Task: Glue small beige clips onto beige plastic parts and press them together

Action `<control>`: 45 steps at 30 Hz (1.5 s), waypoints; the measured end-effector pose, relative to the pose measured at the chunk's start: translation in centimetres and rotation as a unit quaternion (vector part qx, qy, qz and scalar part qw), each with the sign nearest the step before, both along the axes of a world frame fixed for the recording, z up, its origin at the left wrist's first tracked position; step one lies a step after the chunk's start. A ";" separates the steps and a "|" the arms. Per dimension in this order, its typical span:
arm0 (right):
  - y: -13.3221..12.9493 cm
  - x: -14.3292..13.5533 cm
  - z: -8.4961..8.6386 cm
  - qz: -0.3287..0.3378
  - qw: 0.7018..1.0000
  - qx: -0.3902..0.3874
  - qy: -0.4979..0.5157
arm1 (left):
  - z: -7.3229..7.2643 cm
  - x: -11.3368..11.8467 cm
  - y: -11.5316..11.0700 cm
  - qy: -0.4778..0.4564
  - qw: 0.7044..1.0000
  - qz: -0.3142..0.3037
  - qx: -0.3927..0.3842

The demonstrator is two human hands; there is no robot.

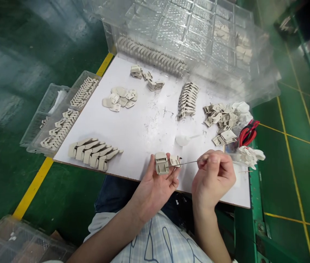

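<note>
Near the front edge of the white board (pixel 144 124), my left hand (pixel 159 182) holds a beige plastic part (pixel 161 163) between thumb and fingers. A second small beige piece (pixel 175 161) rests at the fingertips of the same hand. My right hand (pixel 213 175) is closed round the end of a thin metal rod (pixel 189 162), whose tip reaches the held parts. Just behind the hands lies a small white scoop (pixel 182 140). To the left sits a row of nested beige parts (pixel 92 153).
Clear divided trays (pixel 188 33) are stacked across the back. Loose parts (pixel 222 118) and red-handled pliers (pixel 248 135) lie at the right. Another nested row (pixel 188 100) and a pile of flat pieces (pixel 120 98) stand farther back. Filled trays (pixel 62 117) flank the left edge.
</note>
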State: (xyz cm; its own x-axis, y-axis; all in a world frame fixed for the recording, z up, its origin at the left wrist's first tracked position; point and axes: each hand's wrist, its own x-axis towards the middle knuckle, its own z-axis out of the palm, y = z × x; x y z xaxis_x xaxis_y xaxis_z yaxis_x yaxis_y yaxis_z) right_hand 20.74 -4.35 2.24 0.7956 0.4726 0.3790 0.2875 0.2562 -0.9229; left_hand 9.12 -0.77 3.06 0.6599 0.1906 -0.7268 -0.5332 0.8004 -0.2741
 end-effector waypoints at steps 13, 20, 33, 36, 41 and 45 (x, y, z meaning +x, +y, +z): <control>-2.9 7.0 1.4 -0.235 0.968 0.003 -0.086 | -0.5 -0.3 -0.2 -0.013 1.000 0.016 0.012; -6.8 13.4 1.5 -0.418 0.885 -0.026 -0.201 | -0.7 -0.6 -1.0 0.038 0.993 -0.001 0.108; -6.9 7.5 1.0 -0.175 0.978 -0.114 -0.012 | -1.8 -2.8 -0.9 -0.068 0.881 -0.118 0.453; -5.9 1.9 1.0 0.184 0.928 -0.205 0.251 | -2.1 -3.3 -0.9 -0.092 0.850 -0.119 0.505; -4.7 -2.4 1.0 0.333 0.794 -0.154 0.484 | -2.3 -4.2 -0.6 -0.101 0.828 -0.117 0.538; -4.5 -2.1 1.2 0.347 0.779 -0.136 0.504 | -1.9 -4.5 -0.4 -0.104 0.844 -0.114 0.513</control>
